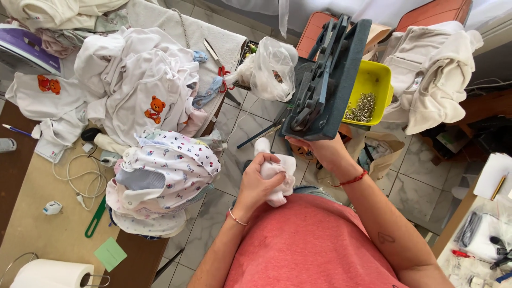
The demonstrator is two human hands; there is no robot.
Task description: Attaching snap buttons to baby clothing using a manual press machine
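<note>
My left hand (260, 181) grips a small white garment (277, 184) bunched up just above my lap. My right hand (320, 149) reaches under the base of a dark blue-grey press machine (325, 80) in front of me; its fingers are hidden by the machine, so I cannot see what they touch. A yellow tray (380, 80) of metal snap fasteners (362, 108) sits on the right side of the press. A red string bracelet circles my right wrist.
On the table at left lie a pile of patterned baby clothes (165, 170), white garments with bear prints (138, 80), a cable, a green ruler (96, 217) and a paper roll (53, 274). Scissors (216, 58) and a plastic bag (272, 69) lie behind. Cream clothes (432, 74) hang at right.
</note>
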